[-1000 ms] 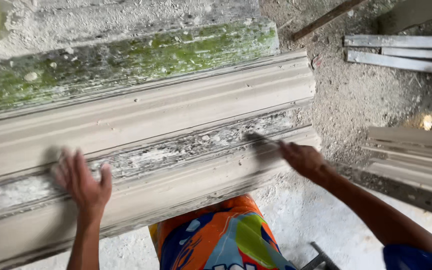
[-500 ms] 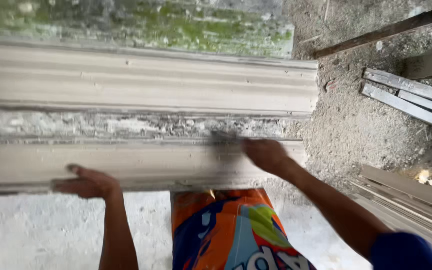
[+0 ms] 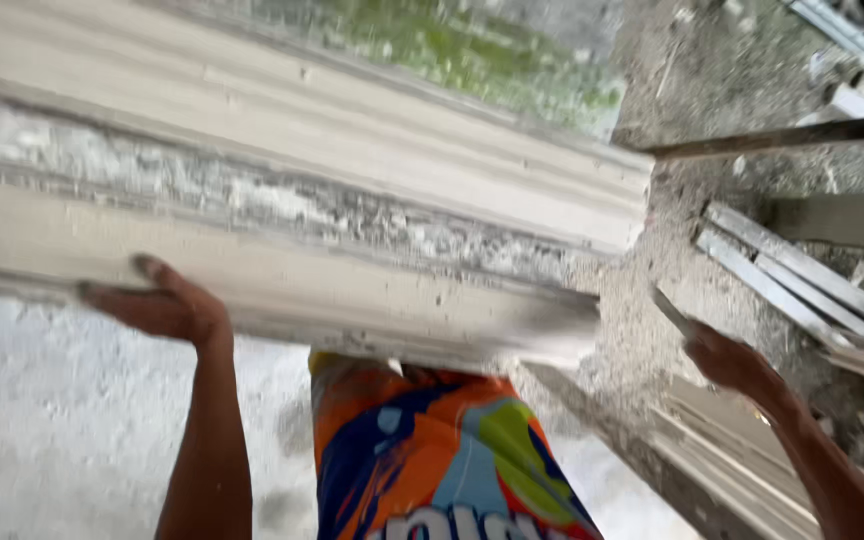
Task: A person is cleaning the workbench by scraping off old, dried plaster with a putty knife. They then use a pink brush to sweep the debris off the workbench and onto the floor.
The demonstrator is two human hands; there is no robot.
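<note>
Moulding [image 3: 282, 190]: a long pale cast piece lies across the view, its right end by the gravel [image 3: 642, 330].
Groove [image 3: 252, 205]: crusted with rough white residue along most of its length, so by the look of it the cleaning is only partly done.
Left hand [image 3: 157, 305]: fingers together, pressed against the near lower edge, steadying the piece.
Right hand [image 3: 727, 358]: off the piece, past its right end, closed round a thin flat blade [image 3: 674, 312].
Strips [image 3: 802, 285]: stacked well apart at the right.
</note>
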